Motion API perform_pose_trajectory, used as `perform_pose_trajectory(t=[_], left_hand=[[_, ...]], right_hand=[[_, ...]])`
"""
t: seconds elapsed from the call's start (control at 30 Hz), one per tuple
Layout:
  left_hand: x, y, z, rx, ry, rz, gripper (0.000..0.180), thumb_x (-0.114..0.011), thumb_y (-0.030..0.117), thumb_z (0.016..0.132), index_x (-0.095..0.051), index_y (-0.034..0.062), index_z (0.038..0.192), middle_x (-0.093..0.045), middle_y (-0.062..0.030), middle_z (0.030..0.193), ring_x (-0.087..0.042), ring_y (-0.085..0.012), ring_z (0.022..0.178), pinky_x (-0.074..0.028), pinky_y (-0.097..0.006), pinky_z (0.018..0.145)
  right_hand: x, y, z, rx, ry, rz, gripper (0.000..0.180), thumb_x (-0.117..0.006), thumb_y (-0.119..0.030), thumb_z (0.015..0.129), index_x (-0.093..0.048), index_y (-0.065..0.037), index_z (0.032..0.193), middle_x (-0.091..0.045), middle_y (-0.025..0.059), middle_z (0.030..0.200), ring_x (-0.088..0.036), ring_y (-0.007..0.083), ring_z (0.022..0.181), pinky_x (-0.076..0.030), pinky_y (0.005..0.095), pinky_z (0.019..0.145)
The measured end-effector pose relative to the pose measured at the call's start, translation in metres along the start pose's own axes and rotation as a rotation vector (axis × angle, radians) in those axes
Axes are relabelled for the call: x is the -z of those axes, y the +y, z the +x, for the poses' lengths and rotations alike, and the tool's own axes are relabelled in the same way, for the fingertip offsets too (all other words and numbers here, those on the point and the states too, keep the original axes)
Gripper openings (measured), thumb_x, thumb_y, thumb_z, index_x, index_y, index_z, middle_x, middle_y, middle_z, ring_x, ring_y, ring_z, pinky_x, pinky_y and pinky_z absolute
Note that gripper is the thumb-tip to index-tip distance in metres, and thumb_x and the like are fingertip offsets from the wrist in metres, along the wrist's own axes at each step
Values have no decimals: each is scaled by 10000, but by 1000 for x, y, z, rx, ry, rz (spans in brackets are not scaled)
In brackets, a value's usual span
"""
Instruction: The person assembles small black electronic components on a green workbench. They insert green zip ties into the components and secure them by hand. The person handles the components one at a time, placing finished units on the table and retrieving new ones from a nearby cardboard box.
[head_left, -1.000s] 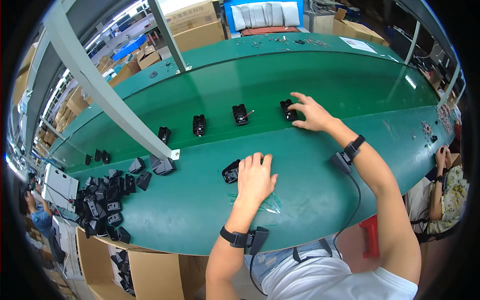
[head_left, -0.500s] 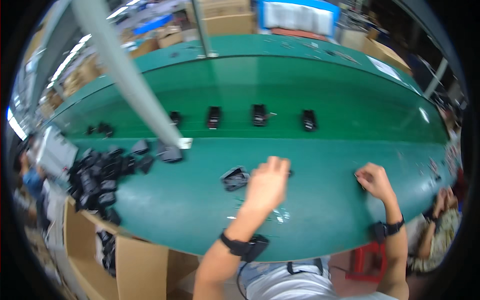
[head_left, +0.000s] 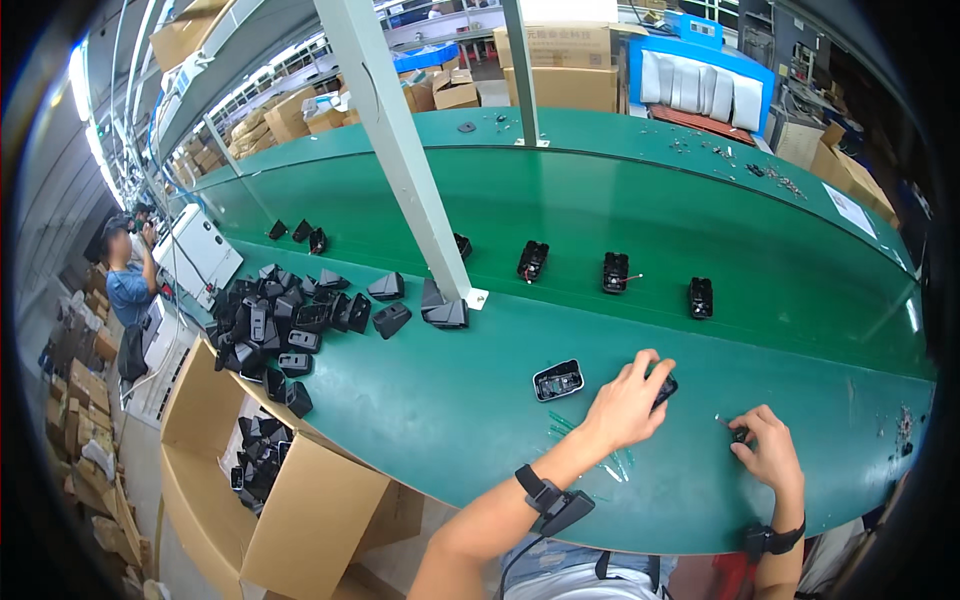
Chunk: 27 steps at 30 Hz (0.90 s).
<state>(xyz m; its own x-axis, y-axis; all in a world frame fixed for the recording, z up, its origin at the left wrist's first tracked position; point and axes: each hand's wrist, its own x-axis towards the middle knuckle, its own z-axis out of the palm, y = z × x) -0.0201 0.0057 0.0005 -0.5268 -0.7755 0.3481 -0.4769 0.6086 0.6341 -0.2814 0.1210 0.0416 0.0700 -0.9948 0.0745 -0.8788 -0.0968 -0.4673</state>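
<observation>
My left hand [head_left: 628, 402] is closed round a black plastic housing [head_left: 664, 390] on the green bench, its fingers covering most of it. To its right, my right hand [head_left: 768, 452] pinches a small black part [head_left: 740, 434] with a short thin wire sticking out. An open black casing [head_left: 558, 381] lies left of my left hand, its inside facing up. Thin clear green strips [head_left: 618, 464] are scattered on the bench below my left wrist. Both wrists wear black straps with a small box.
Black casings [head_left: 265, 318] are heaped at the left, above an open cardboard box [head_left: 300, 520] holding more. A grey post [head_left: 400, 165] rises from the bench. Several black assemblies [head_left: 615, 272] sit spaced along the sunken green strip [head_left: 780, 270]. A person [head_left: 128, 275] is at far left.
The view has swung left and sharpened, so bench items appear farther right. My left hand now shows a black housing in its grasp; the small part in my right hand is clearer.
</observation>
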Motion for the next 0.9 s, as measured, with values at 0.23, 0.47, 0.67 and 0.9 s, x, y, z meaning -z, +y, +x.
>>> perform_pose_trajectory(t=[0.23, 0.47, 0.67, 0.9], left_hand=[[-15, 1, -3, -135, -24, -51, 701, -711, 39, 750, -458, 115, 1400, -467, -134, 1266, -557, -358, 1102, -575, -443, 811], [-20, 2, -3, -200, -29, -88, 693, -704, 37, 748, -472, 119, 1396, -474, -155, 1281, -521, -374, 1151, -508, -463, 917], [-25, 5, -8, -222, -91, -124, 637, -701, 82, 781, -479, 111, 1376, -510, -140, 1210, -564, -358, 1035, -498, -456, 870], [-28, 10, -8, -261, -104, -197, 659, -719, 138, 773, -460, 86, 1377, -533, -139, 1172, -590, -359, 990, -528, -450, 842]], right_hand=[[-10, -20, 25, 79, 67, 246, 206, -660, 107, 704, -633, 13, 885, -585, 105, 952, -635, 173, 730, -544, 282, 645], [-49, -24, 46, 78, 184, 703, 131, -641, 112, 784, -595, 36, 880, -588, 109, 1007, -653, 155, 836, -585, 255, 695], [-60, -16, 31, -155, 86, 991, 239, -565, 119, 824, -522, 8, 1030, -588, 95, 1086, -667, 124, 800, -552, 225, 652], [-71, -5, 33, -90, 139, 1052, 249, -543, 123, 828, -518, -4, 1041, -575, 60, 1048, -634, 86, 788, -527, 215, 658]])
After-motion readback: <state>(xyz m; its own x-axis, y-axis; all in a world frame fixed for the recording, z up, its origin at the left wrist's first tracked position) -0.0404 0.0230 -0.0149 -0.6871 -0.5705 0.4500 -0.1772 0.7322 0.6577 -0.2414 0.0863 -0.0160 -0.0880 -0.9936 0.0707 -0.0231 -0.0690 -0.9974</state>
